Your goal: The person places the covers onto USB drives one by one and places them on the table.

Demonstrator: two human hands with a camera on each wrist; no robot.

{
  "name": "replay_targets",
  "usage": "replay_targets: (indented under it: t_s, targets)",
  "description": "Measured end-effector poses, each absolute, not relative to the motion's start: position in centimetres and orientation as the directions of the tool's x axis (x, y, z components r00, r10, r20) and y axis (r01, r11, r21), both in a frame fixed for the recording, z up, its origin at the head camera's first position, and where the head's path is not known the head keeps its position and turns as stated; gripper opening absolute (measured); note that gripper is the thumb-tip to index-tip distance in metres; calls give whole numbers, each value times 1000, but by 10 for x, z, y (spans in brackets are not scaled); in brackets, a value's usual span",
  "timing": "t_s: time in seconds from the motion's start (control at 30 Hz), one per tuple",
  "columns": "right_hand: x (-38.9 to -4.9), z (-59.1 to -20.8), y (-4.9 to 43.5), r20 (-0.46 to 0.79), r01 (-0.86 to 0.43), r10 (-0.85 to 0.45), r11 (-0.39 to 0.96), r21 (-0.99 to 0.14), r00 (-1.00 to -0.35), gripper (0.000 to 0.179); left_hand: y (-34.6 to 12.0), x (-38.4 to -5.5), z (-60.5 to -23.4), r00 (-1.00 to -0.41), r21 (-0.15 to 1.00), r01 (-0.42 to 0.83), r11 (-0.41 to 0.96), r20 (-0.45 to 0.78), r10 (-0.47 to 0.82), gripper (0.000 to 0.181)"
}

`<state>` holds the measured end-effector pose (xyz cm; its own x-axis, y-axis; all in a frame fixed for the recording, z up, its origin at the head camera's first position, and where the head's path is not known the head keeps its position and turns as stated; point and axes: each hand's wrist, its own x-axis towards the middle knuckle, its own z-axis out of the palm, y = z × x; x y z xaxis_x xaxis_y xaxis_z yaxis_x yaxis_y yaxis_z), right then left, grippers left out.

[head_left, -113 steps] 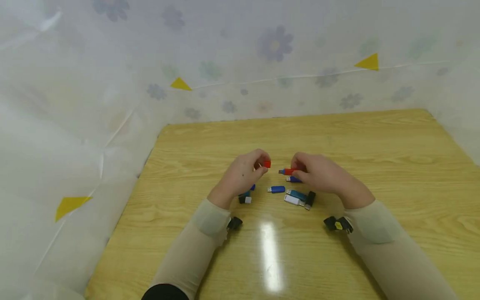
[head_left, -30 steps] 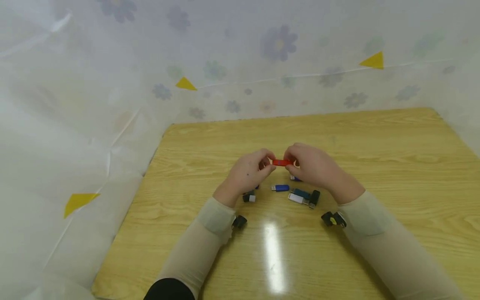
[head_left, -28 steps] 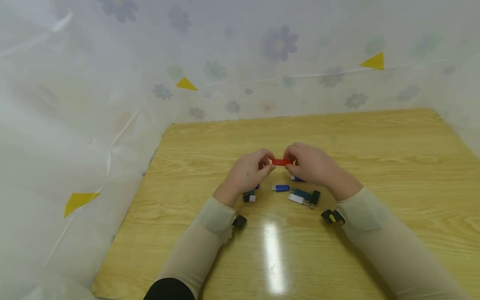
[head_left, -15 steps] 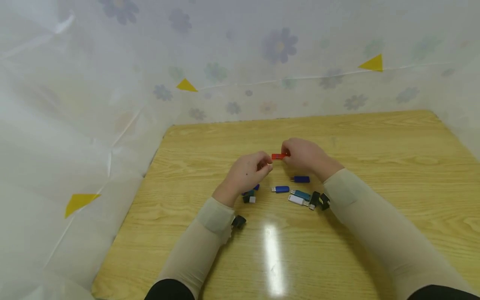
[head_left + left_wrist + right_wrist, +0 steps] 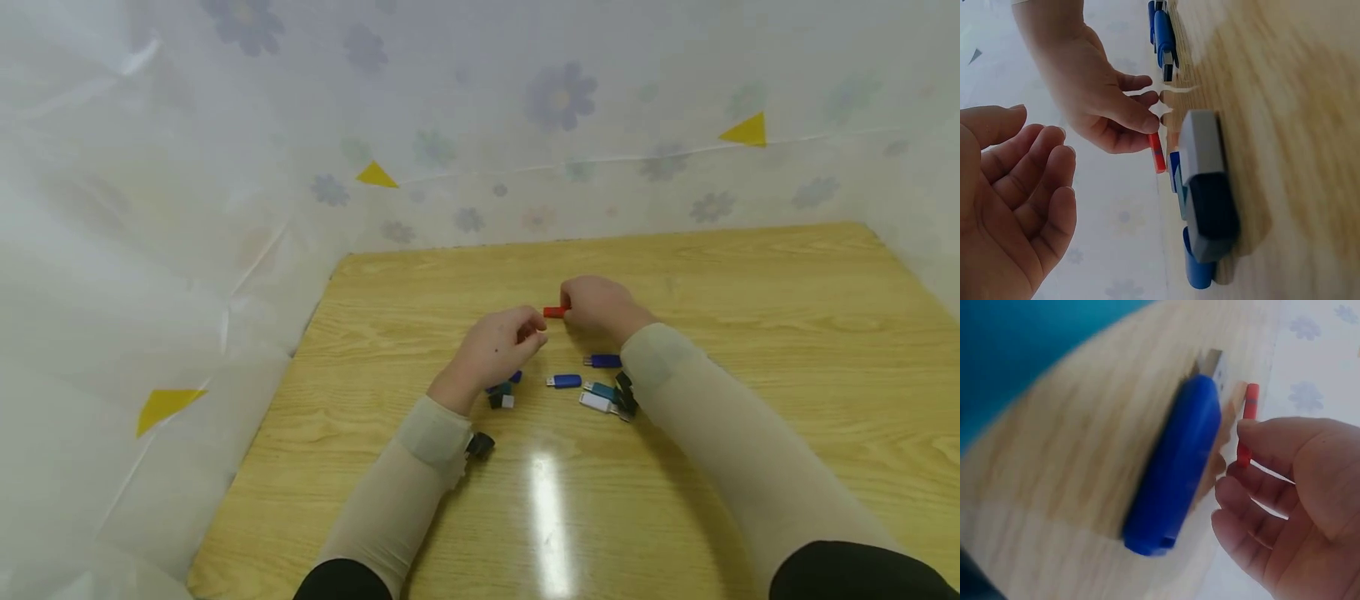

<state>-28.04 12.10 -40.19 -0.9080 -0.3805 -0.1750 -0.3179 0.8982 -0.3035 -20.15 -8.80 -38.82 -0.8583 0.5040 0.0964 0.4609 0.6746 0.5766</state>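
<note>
One red USB stick, held at both ends a second ago, is now pinched by the right hand alone, beyond the blue USB sticks on the tabletop; the left hand has let go, thumb and fingers apart

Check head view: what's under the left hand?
Peeking out past the left hand: a blue piece, teal piece, black piece, white piece. Anything directly beneath is covered.
</note>
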Motion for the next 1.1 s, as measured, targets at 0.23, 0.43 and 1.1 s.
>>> replay_targets:
  t_s: [0.23, 0.43, 1.1]
  targets:
    - [-282, -404, 123, -157, -334, -378, 910, -247, -912, 17, -86, -205, -390, -854, 563, 473, 678, 106, 509, 29]
    - [-275, -401, 130, -151, -326, -380, 899, -294, -913, 28, -86, -205, -390, -862, 560, 457, 691, 90, 498, 25]
    - [-208, -387, 162, -30, -352, -415, 804, -479, -909, 28, -96, -205, -387, -865, 436, 378, 817, -148, 479, 22]
